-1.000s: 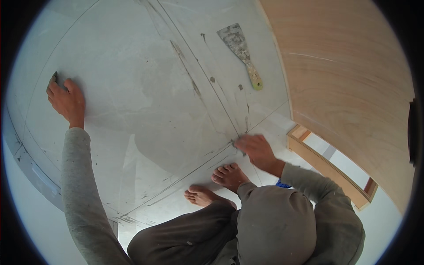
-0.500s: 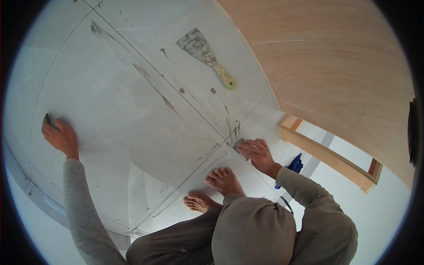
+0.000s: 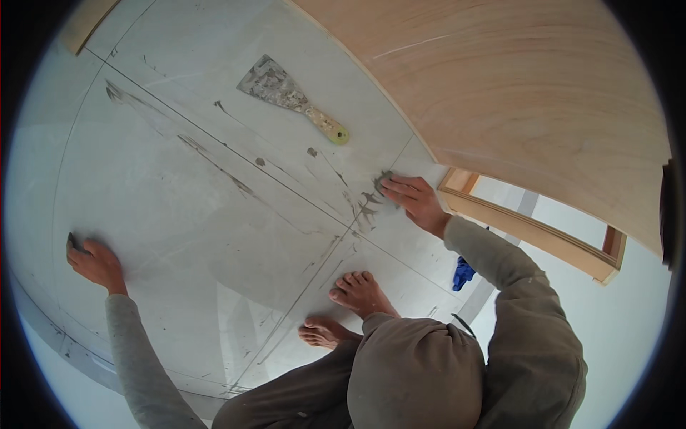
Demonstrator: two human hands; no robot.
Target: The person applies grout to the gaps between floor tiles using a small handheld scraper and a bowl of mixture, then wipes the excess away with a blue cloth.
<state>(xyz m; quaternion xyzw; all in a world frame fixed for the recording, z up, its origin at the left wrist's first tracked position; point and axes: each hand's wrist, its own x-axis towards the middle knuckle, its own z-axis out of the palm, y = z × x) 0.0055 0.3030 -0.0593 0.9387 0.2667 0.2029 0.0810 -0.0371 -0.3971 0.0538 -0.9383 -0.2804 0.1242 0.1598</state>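
Note:
My left hand [image 3: 94, 264] rests low on the grey tiled floor [image 3: 164, 236] at the left, fingers curled on a small dark, flat piece [image 3: 71, 243]. My right hand [image 3: 416, 202] presses a grey pad [image 3: 384, 182], too small to identify surely, onto a tile joint near the wooden panel, beside dark grey smears [image 3: 368, 206]. A putty knife [image 3: 271, 83] with a mottled grey blade and worn pale green handle lies on the tiles above, touched by neither hand.
A large plywood panel [image 3: 522, 71] fills the upper right, with an open wooden frame [image 3: 529, 229] below it. Blue crumpled cloth [image 3: 463, 274] lies under my right forearm. A wood edge [image 3: 89, 21] shows upper left. My bare feet [image 3: 357, 293] are at lower middle.
The view has swung, shifting the putty knife leftward in it. My right hand has slid forward along the joint with the pad. My left hand sits lower in the picture, still holding its piece.

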